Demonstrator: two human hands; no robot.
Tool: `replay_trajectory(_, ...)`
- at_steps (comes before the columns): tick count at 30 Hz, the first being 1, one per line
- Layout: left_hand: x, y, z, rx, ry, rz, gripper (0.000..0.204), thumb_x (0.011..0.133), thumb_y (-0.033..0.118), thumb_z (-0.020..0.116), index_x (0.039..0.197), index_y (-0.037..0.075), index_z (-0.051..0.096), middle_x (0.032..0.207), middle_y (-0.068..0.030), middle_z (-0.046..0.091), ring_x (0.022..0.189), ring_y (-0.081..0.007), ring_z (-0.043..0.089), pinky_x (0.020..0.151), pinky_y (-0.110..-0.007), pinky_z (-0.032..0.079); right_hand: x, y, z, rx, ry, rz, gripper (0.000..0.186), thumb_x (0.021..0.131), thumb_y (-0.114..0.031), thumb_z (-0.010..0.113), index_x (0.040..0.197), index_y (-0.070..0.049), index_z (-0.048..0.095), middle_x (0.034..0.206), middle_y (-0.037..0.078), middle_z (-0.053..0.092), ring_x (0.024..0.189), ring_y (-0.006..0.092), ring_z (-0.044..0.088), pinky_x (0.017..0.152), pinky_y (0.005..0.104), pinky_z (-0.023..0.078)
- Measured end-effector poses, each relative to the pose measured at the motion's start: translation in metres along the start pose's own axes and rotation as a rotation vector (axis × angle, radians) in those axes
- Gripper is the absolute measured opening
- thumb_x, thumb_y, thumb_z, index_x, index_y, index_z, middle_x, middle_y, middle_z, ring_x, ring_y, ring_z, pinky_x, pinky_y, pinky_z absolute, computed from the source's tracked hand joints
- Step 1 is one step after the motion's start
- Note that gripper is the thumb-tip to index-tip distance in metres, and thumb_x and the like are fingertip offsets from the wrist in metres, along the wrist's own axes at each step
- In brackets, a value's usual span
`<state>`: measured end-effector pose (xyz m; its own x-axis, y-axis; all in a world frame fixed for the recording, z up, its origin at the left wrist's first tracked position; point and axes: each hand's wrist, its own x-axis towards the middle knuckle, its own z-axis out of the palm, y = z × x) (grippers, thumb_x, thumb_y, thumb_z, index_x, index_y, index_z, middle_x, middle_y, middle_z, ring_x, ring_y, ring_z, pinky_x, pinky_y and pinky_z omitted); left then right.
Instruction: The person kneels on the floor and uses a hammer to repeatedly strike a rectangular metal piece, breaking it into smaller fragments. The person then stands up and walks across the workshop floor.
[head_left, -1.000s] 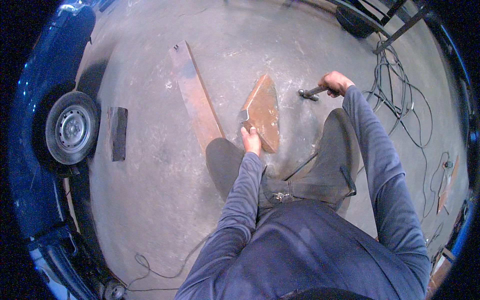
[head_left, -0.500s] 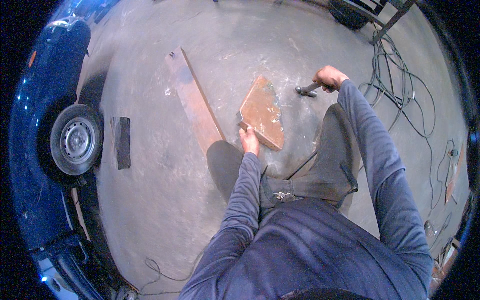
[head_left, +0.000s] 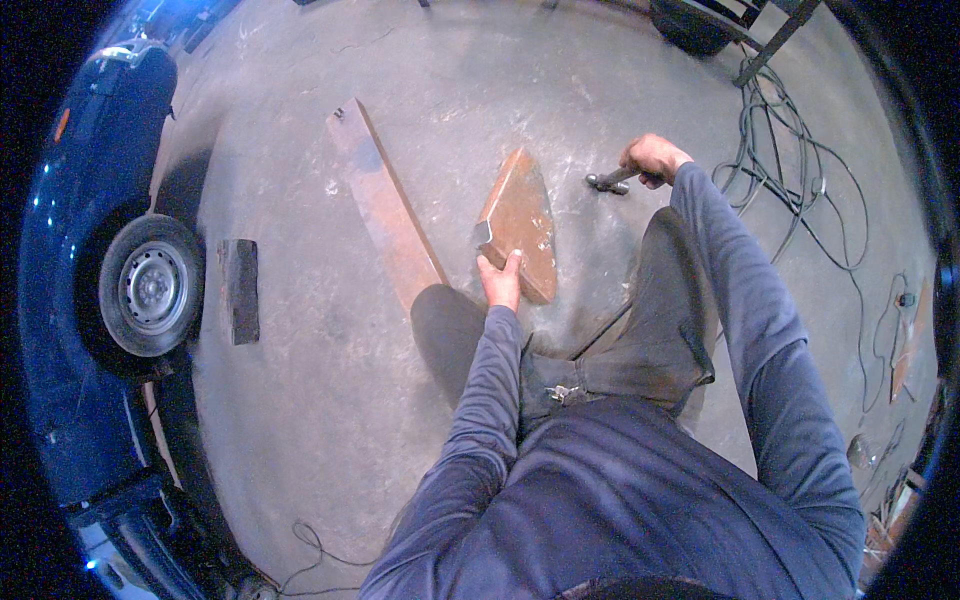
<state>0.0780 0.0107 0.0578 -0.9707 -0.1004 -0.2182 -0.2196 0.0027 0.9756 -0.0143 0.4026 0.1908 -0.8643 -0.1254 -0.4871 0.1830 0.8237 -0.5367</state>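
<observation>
A long rusty metal strip [head_left: 390,215] lies on the left. Next, the left hand [head_left: 499,284] pinches the near edge of a bent rusty metal piece [head_left: 528,225], thumb on top, other fingers partly hidden. Its long axis runs near to far, narrow tip pointing far. Right of it, apart, is a hammer [head_left: 610,182], the right hand [head_left: 655,158] curled around its handle. Steadying the piece seems in hand; any next move calls for a firm left hold.

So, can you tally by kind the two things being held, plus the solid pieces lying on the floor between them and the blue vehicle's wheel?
Hammers: 1, in the right hand
Tapered brown pieces: 1, in the left hand
Long brown pieces: 1
Dark blocks: 1
Total: 4
</observation>
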Motion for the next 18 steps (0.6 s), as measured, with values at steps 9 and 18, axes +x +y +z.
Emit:
replay_trajectory(9,-0.012,0.069,0.019,0.539,-0.155,0.115,0.052,0.082,0.023,0.075,0.123,0.001,0.051,0.113,-0.0262,0.067,0.109,-0.0419,0.065,0.093,-0.048,0.05,-0.028,-0.005,0.006,0.169,-0.014,0.117,0.03,0.083,-0.005,0.058,0.111,-0.003,0.07,0.08,0.006,0.06,0.058,0.0143,0.055,0.046,0.0315,0.047)
replay_trajectory(18,0.042,0.078,-0.037,0.81,-0.227,0.303,0.048,0.08,0.018,0.073,0.121,0.001,0.052,0.115,-0.0278,0.066,0.108,-0.0445,0.064,0.094,-0.05,0.05,-0.072,-0.027,-0.007,0.78,0.217,0.385,0.021,0.093,-0.015,0.055,0.107,-0.003,0.066,0.073,0.004,0.059,0.056,0.0126,0.057,0.044,0.0295,0.047)
